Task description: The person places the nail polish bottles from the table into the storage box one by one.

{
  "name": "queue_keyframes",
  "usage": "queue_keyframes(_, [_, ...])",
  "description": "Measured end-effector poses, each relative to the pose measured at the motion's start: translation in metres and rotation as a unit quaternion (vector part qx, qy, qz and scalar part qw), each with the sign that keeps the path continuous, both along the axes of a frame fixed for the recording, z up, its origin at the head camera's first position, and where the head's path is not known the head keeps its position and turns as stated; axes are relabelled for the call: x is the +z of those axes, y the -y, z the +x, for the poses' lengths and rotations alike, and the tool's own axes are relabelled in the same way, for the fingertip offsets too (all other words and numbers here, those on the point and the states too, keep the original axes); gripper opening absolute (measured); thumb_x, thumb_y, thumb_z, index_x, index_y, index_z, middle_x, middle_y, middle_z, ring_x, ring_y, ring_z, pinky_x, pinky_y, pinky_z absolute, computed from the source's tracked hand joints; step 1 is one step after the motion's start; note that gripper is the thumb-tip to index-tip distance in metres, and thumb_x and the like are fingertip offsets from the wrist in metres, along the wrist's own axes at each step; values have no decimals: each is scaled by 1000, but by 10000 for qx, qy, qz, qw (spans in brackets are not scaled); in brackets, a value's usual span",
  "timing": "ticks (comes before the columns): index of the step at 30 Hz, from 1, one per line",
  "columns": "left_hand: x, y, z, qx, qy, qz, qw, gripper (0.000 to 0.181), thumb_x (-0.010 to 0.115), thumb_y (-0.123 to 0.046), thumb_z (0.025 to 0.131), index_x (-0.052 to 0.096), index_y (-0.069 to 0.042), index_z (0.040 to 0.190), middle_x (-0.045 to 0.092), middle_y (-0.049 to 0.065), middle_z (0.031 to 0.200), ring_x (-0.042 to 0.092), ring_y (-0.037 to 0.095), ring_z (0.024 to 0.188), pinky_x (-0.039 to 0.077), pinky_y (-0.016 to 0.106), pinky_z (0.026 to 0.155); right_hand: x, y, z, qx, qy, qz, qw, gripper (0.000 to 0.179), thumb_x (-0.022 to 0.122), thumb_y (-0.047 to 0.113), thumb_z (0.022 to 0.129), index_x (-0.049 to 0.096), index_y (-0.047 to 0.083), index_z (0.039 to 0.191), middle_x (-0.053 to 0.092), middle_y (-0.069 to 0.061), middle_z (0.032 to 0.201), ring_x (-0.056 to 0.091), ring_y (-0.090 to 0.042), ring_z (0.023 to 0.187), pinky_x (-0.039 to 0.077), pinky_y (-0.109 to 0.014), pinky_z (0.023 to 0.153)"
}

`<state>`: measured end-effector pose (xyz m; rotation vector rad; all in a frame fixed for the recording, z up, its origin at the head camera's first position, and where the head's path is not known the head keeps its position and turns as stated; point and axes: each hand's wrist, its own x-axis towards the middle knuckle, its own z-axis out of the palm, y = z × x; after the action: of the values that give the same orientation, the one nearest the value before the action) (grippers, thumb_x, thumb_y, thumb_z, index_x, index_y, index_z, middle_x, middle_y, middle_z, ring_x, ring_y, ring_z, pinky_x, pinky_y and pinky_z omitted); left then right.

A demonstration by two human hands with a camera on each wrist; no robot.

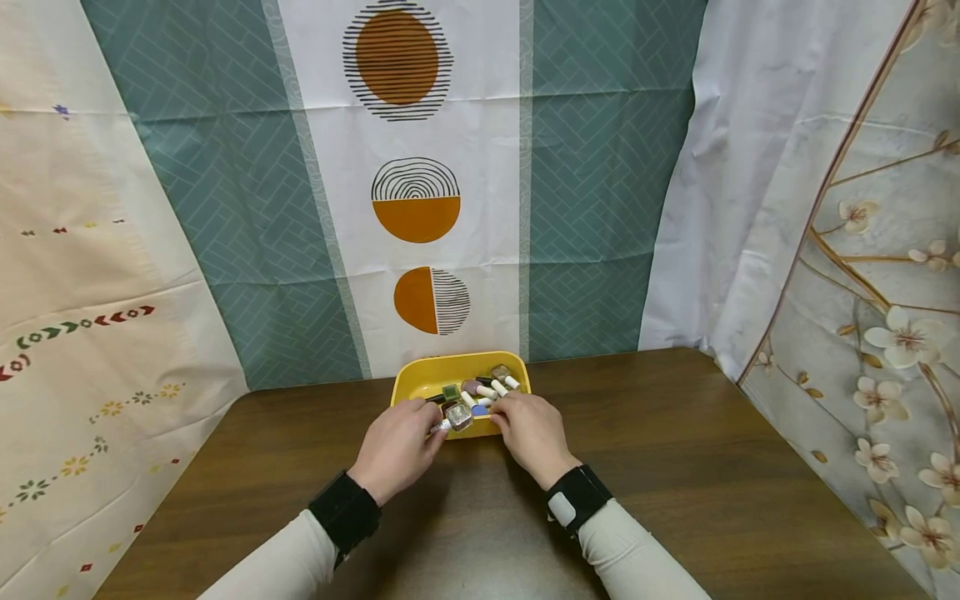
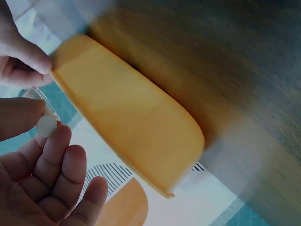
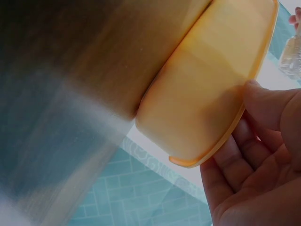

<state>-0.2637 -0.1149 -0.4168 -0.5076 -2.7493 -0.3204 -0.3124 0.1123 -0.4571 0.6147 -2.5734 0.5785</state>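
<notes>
My left hand (image 1: 397,443) pinches a clear, glittery nail polish bottle (image 1: 460,416) by its white cap (image 2: 46,126), above the front left edge of a yellow bin (image 1: 417,377). The glass part points toward the bin's middle. At the front right corner, my right hand (image 1: 534,435) holds the bin's rim, its thumb (image 3: 264,104) on the outside and its fingers beyond the rim. Inside the bin lie several nail polish bottles, among them a green one (image 1: 450,392), a blue one (image 1: 479,410) and some with white caps. The hands hide part of the contents.
The bin stands at the back of a brown wooden table (image 1: 480,525), close to a hanging curtain (image 1: 592,208) of teal and white panels. Patterned cloth (image 1: 97,350) hangs on the left, and a flowered one (image 1: 885,375) on the right.
</notes>
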Motion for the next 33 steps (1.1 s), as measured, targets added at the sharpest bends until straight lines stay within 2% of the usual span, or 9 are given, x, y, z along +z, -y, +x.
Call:
queue_keyframes(6, [-1,4,-10,257,228,50,9994,23,90,-27,96,72,-13,96,58,-3,83,52,19,77,54,35,77,1,1,-1,8,48,-48,10000,8,85,21,100,86,15,104,79,1,105,74,-25,97,61,-46,88])
queue_keyframes(14, [-1,6,-20,250,192,143,9994,21,89,-25,96,72,-12,96,58,-2,82,52,19,75,53,36,75,1,1,-1,-49,94,15,9999,8,84,22,100,86,16,104,78,1,105,74,-25,97,61,-46,88])
queue_keyframes(22, [0,8,-32,418,219,-15,9989,21,88,-24,97,72,-11,96,59,0,83,53,21,77,53,37,76,1,0,-1,25,89,8,10000,8,83,22,101,85,15,105,79,0,106,74,-25,98,61,-46,89])
queue_keyframes(29, [1,6,-47,407,100,-313,9986,21,87,-25,98,74,-9,97,62,2,83,58,24,79,54,43,84,1,0,-1,-3,77,39,10000,9,83,23,101,85,15,105,79,0,105,74,-25,97,61,-45,88])
queue_keyframes(33, [1,4,-56,483,189,-427,9977,20,85,-25,99,74,-9,97,63,2,84,59,24,80,55,44,84,0,0,-1,-19,105,47,9999,9,83,23,101,86,15,105,79,0,106,74,-25,98,61,-46,89])
